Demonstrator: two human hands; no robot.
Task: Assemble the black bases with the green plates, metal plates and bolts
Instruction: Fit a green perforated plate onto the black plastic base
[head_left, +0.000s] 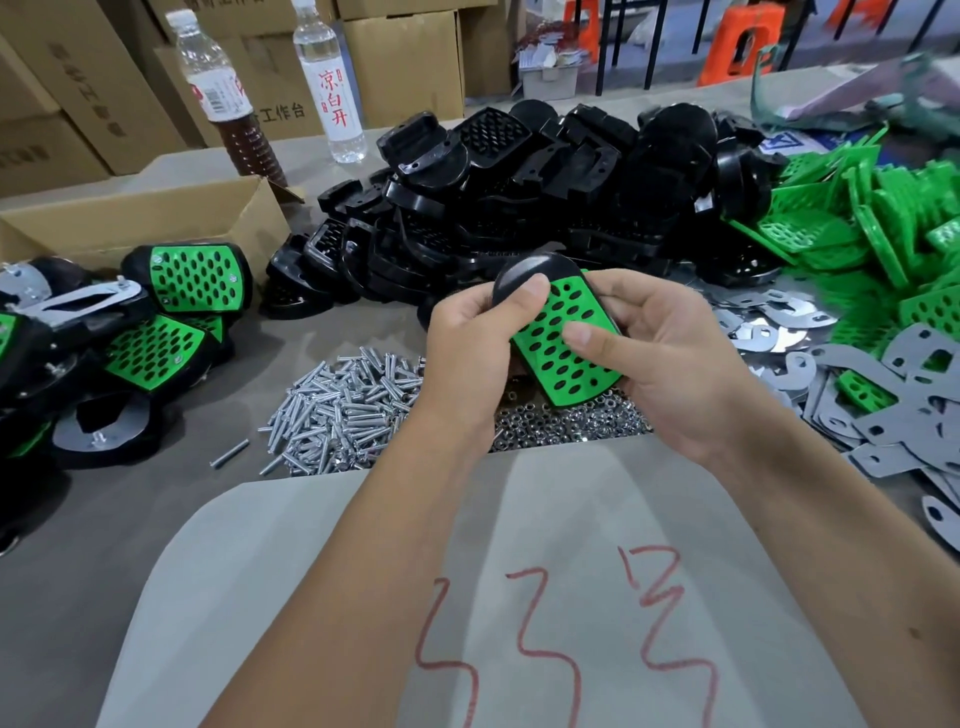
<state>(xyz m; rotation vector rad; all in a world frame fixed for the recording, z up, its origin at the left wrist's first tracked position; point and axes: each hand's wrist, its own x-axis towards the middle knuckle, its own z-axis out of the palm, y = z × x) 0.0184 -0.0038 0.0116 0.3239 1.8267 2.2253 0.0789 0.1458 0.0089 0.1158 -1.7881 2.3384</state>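
Both hands, left (462, 353) and right (660, 364), clasp the base (519, 278) and green plate (566, 348) (stiff, light-looking plastic) by the edges.

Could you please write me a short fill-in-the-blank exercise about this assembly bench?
1. Both hands, the left hand and the right hand, hold a black base fitted with a perforated ____ plate.
2. The loose bolts lie in a pile directly below the ____ hand.
3. The flat grey metal plates are heaped on the person's ____ side.
4. Two ____ stand behind the open cardboard box.

Missing words: green; left; right; bottles
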